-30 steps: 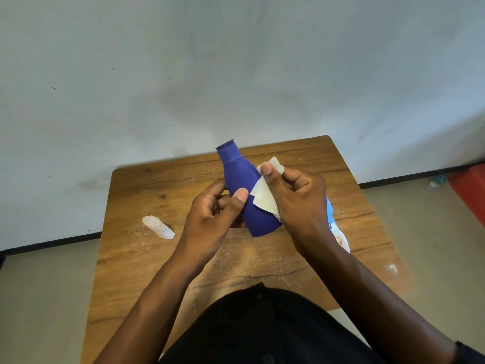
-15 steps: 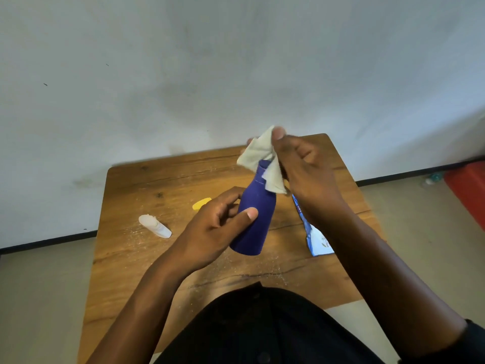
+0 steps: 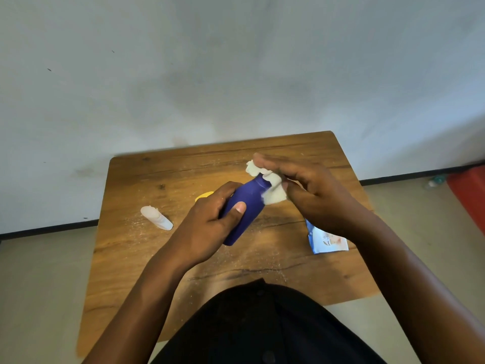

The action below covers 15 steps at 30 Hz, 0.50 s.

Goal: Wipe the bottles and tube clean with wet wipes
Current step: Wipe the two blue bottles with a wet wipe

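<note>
A dark blue bottle is held tilted above the wooden table, neck pointing up and to the right. My left hand grips its lower body, thumb across the front. My right hand presses a crumpled white wet wipe around the bottle's neck and top, hiding the cap. A small white tube lies on the table to the left. A yellow object shows partly behind my left hand.
A blue and white wet wipe packet lies on the table under my right wrist. Fine crumbs or dust speckle the tabletop. A grey wall stands behind the table. A red object sits on the floor at the far right.
The bottle has tilted from nearly upright to leaning right. My right hand moved the wipe from the bottle's side up onto its neck and top. The left hand kept its grip.
</note>
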### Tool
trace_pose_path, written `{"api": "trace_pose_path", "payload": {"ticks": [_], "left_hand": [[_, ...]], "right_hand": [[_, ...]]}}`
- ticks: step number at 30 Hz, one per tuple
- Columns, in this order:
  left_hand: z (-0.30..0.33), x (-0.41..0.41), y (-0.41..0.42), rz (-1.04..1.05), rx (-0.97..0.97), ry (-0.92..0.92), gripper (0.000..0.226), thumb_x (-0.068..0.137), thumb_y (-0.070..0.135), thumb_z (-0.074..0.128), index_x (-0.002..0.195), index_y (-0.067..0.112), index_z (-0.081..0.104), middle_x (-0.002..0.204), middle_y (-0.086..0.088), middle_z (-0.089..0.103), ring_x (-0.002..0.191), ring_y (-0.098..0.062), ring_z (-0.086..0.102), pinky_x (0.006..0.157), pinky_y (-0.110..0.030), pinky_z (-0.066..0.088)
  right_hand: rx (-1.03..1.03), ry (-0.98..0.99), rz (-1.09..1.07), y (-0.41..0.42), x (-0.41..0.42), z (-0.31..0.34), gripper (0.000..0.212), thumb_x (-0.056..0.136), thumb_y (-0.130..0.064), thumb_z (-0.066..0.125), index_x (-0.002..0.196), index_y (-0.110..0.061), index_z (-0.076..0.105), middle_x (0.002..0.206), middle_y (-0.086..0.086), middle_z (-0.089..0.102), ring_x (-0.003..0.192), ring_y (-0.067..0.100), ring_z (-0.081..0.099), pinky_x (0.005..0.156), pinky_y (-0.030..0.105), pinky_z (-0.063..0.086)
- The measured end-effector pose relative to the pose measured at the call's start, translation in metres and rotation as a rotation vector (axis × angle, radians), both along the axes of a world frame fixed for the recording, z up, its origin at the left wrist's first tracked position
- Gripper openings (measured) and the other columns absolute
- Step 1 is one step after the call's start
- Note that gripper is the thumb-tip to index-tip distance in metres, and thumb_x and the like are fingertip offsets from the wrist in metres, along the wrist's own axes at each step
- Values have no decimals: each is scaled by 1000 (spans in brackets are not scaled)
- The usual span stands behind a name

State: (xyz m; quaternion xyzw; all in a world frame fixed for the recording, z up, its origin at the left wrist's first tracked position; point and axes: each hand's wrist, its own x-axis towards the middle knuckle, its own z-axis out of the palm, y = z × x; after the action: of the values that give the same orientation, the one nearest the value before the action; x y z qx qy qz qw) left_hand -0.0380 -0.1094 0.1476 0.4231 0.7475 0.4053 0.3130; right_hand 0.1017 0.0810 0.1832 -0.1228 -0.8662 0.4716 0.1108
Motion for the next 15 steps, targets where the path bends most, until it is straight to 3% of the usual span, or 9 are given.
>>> {"api": "trace_pose_path", "payload": {"ticks": [3, 7, 10, 13, 15], "left_hand": [[1, -2, 0, -33, -21, -26, 31, 100, 47, 46, 129, 40, 58, 105, 13, 70, 91, -13, 66, 79, -40, 52], [9, -7, -2, -82, -16, -90, 30, 101, 40, 49, 128, 37, 62, 111, 9, 71, 95, -17, 67, 83, -44, 53], [17, -11, -2, -139, 31, -314, 28, 100, 28, 52, 123, 23, 68, 108, 1, 72, 88, -23, 70, 77, -43, 56], [23, -13, -3, -132, 84, -582, 33, 97, 20, 51, 122, 10, 69, 101, -13, 71, 75, -27, 70, 64, -40, 60], [23, -14, -4, -152, 86, -694, 33, 97, 19, 49, 120, 8, 69, 96, -15, 70, 74, -26, 68, 63, -37, 60]], "right_hand": [[-87, 18, -41, 2, 2, -4, 62, 98, 6, 63, 150, -27, 52, 146, -15, 61, 133, -4, 57, 105, 14, 48], [-63, 9, -40, 7, 8, -1, 46, 91, -14, 78, 126, -40, 61, 119, -32, 66, 111, -12, 64, 87, 5, 48], [133, -26, 12, 6, 9, 3, 29, 89, -53, 68, 116, -44, 61, 109, -37, 60, 105, -13, 59, 84, 3, 45], [315, 2, 63, 2, 7, 2, 36, 95, -63, 56, 124, -41, 54, 102, -31, 54, 101, -7, 53, 79, 7, 45], [307, 23, 79, -2, 6, 4, 34, 99, -62, 52, 125, -41, 47, 100, -24, 55, 99, -1, 54, 75, 13, 47]]}}
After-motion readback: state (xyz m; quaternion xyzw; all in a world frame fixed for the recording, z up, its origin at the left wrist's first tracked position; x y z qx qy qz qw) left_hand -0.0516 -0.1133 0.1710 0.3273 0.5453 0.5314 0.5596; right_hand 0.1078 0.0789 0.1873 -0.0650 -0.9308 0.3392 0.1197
